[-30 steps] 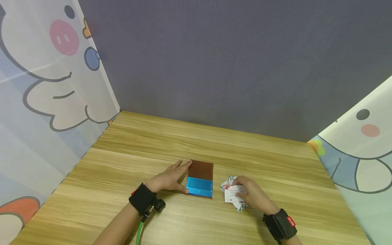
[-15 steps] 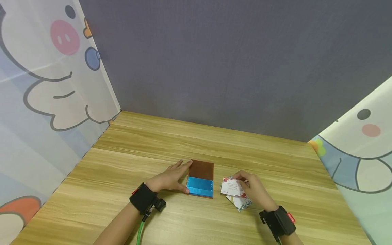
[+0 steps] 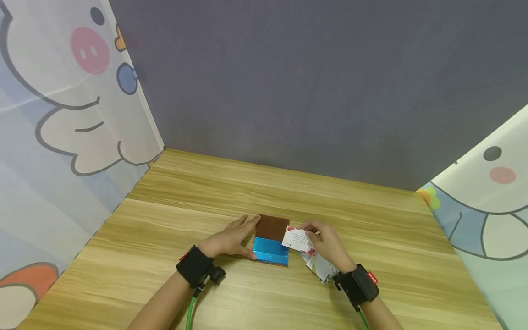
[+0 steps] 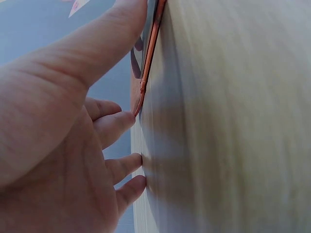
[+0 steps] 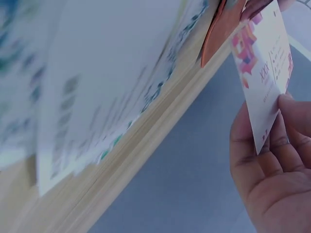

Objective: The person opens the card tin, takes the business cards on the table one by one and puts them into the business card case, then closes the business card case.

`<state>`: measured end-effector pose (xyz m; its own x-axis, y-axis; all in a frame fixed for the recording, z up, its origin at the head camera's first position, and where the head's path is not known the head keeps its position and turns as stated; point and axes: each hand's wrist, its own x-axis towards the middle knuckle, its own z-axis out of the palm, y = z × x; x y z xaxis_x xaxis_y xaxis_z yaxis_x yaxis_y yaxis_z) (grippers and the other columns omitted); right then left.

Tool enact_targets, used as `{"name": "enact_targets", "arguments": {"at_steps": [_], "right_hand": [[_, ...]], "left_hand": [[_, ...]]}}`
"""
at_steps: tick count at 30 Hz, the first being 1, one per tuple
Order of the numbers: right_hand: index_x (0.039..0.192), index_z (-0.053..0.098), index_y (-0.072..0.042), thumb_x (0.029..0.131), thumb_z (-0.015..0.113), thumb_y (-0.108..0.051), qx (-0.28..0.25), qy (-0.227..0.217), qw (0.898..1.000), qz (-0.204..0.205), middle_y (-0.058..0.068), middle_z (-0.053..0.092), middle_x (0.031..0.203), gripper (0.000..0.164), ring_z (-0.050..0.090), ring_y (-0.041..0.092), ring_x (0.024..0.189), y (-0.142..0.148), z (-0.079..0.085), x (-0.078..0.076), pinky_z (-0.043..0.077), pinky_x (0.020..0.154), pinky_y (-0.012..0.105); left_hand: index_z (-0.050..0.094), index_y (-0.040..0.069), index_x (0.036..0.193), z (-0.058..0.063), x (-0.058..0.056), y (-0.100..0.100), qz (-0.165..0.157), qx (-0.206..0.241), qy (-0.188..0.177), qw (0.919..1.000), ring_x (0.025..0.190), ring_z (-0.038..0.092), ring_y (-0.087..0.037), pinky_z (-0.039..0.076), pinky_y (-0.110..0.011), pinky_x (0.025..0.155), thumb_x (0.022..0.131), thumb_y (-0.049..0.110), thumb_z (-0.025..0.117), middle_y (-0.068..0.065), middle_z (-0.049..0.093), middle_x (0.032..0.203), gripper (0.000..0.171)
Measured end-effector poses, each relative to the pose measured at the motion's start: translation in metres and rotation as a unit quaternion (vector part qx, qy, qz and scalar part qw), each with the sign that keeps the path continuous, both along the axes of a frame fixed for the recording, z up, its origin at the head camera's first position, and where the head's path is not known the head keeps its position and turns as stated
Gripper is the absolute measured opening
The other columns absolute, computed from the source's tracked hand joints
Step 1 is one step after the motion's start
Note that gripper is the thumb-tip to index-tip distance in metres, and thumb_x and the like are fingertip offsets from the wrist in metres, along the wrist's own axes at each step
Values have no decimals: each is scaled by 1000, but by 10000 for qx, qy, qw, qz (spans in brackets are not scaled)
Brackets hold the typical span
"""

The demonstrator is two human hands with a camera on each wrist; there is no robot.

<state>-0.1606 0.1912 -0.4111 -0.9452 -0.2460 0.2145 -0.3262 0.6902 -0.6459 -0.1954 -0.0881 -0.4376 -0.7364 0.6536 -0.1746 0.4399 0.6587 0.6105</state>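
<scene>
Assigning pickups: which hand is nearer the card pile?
Right. The right hand is close by the card pile; the left hand is farther left, across the brown folder.

From the head, looks forward and down, high above the table (image 3: pixel 222 188). At the left wrist, looks sideways, close past the left hand (image 4: pixel 58 128). At the right, looks aslant at the nearby right hand (image 5: pixel 279 182), sharing the white card (image 5: pixel 265 82) with the head.

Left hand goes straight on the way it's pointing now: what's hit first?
The brown and blue folder, right away: the left hand appears to touch its left edge, so no free gap shows, though depth is hard to judge.
</scene>
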Motion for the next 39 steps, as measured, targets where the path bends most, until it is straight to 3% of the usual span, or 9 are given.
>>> {"name": "enact_targets", "arguments": {"at_steps": [9, 21, 39], "right_hand": [[98, 65, -2, 83, 57, 8, -110, -24, 9999, 29, 5, 63, 83, 19, 58, 18, 77, -19, -3, -6, 47, 59, 20], [94, 66, -8, 82, 59, 10, -254, -148, 9996, 53, 3, 64, 84, 22, 58, 16, 80, -38, -6, -14, 43, 57, 19], [96, 64, -7, 84, 57, 7, -372, -273, 9974, 548, 5, 63, 84, 20, 58, 15, 78, -55, -11, -20, 47, 63, 21]], "left_hand": [[10, 12, 148, -1, 0, -1, 13, -69, 47, 10000, 141, 2, -35, 12, -59, 109, 73, 42, 72, -8, 17, 153, 102], [9, 12, 149, -3, 0, 0, 25, -139, 63, 9999, 141, 3, -35, 13, -59, 109, 74, 44, 72, -8, 16, 153, 103], [9, 11, 148, -4, -2, 0, 56, -171, 120, 9998, 141, 3, -35, 13, -58, 109, 73, 46, 72, -9, 17, 153, 104]]}}
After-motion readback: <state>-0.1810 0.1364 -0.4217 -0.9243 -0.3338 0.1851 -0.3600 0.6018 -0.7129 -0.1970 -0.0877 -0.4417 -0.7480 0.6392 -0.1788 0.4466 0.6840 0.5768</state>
